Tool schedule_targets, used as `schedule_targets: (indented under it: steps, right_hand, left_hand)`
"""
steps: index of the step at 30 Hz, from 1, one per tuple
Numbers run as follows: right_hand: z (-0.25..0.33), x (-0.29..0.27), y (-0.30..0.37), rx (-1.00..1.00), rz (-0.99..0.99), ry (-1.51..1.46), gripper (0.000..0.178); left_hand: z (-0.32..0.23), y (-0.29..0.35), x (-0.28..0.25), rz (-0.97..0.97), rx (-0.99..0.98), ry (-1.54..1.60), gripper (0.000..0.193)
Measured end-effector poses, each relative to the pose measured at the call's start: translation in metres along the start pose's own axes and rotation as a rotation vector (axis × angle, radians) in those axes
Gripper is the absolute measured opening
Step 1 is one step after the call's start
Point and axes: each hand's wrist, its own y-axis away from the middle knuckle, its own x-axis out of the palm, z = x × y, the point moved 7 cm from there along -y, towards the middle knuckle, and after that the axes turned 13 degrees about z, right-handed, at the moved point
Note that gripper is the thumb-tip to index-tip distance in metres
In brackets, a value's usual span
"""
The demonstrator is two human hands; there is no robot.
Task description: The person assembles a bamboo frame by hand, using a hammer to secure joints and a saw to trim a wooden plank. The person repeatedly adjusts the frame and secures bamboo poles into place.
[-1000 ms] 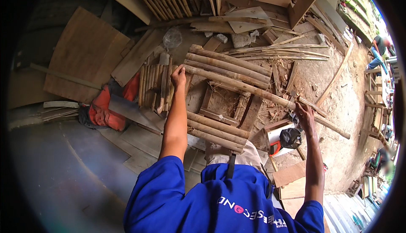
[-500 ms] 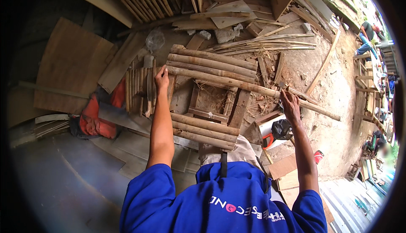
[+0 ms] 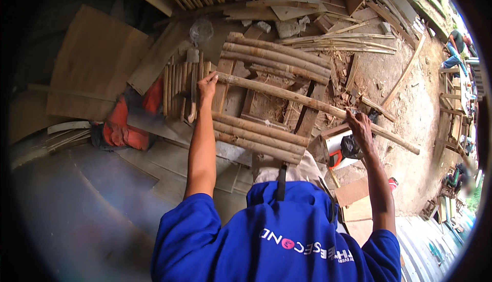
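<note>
A long bamboo pole (image 3: 282, 93) runs slantwise across a low bamboo-and-wood frame. My left hand (image 3: 207, 86) is closed on its left end, and my right hand (image 3: 360, 128) grips it farther along, with the tip sticking out beyond to the right. On the frame's far side lie several bamboo slats (image 3: 279, 59) in a row, and more bamboo slats (image 3: 261, 134) line the near side. Between the two rows, wooden crosspieces (image 3: 307, 123) and the littered ground show through the gap.
Left of the frame stands a smaller slatted piece (image 3: 177, 90). A red cloth (image 3: 125, 131) and a plywood sheet (image 3: 97, 61) lie farther left. Split bamboo strips (image 3: 348, 44) are at the back. A black plastic bag (image 3: 350, 147) sits near my right arm. Another person (image 3: 455, 49) is far right.
Both hands have drawn the bamboo pole nearer to me, away from the far slats, so a gap now shows between them. The whole view has shifted slightly too.
</note>
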Motion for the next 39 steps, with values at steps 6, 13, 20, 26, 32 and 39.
schedule_targets:
  steps: [6,13,20,26,32,39]
  right_hand:
    - [0.035,0.023,0.039,-0.025,0.004,-0.013,0.049]
    - [0.059,0.035,0.076,-0.052,0.098,-0.114,0.052]
    - [0.059,0.038,0.078,-0.026,0.043,-0.112,0.050]
    - [0.051,0.035,0.069,0.000,0.002,-0.096,0.052]
    - [0.051,0.041,0.072,-0.005,0.027,-0.113,0.057]
    - [0.053,0.048,0.082,0.056,-0.051,-0.138,0.061]
  left_hand:
    - [0.024,0.056,-0.030,0.024,-0.013,-0.047,0.028]
    - [0.047,0.077,-0.050,0.115,0.000,-0.013,0.031]
    - [0.059,0.089,-0.053,0.109,-0.038,0.038,0.031]
    - [0.062,0.099,-0.052,0.005,0.067,0.069,0.032]
    - [0.059,0.105,-0.052,-0.015,0.075,0.067,0.033]
    - [0.084,0.094,-0.054,0.005,0.047,0.187,0.032]
